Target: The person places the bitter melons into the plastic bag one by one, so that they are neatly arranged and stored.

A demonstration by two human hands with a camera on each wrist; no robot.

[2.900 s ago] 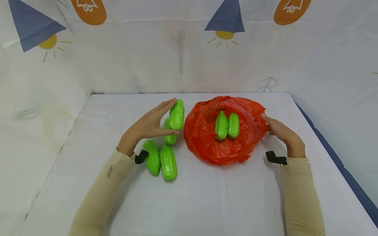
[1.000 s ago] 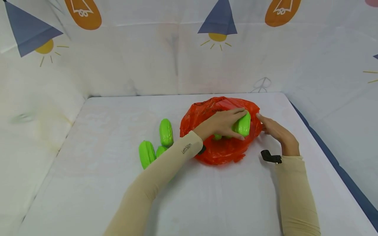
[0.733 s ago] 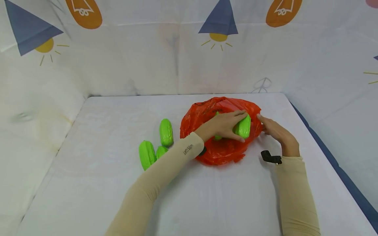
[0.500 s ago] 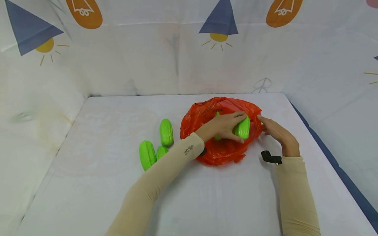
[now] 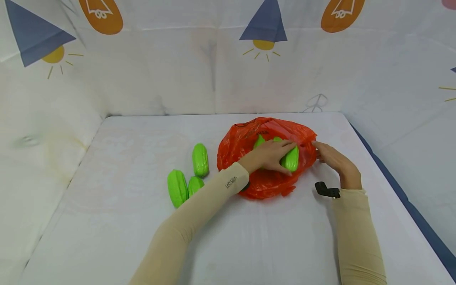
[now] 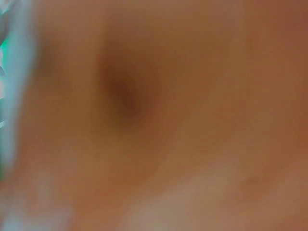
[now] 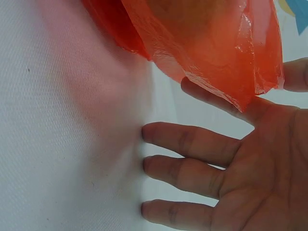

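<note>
In the head view my left hand [image 5: 268, 154] grips a bright green, glossy, ridged oblong gourd-like piece [image 5: 290, 159] inside the mouth of a red plastic bag [image 5: 263, 188]. Two more green pieces [image 5: 259, 141] lie in the bag, partly covered by that hand. At the bag's right rim, my right hand [image 5: 335, 160] pinches the plastic between thumb and index finger. In the right wrist view its other fingers [image 7: 187, 142] stretch out straight, apart from the bag. Only blurred skin fills most of the left wrist view.
Left of the bag, three green pieces [image 5: 200, 160] lie on the white table [image 5: 124, 166], one partly behind my left forearm. White printed cloth [image 5: 171, 67] rises behind the table's far edge. Black wrist mounts [image 5: 327, 190] stick out from the wrists.
My left hand has carried a green piece from the left group rightward to the bag, then slightly lower and nearer over the last half second. The right hand has stayed at the bag's rim.
</note>
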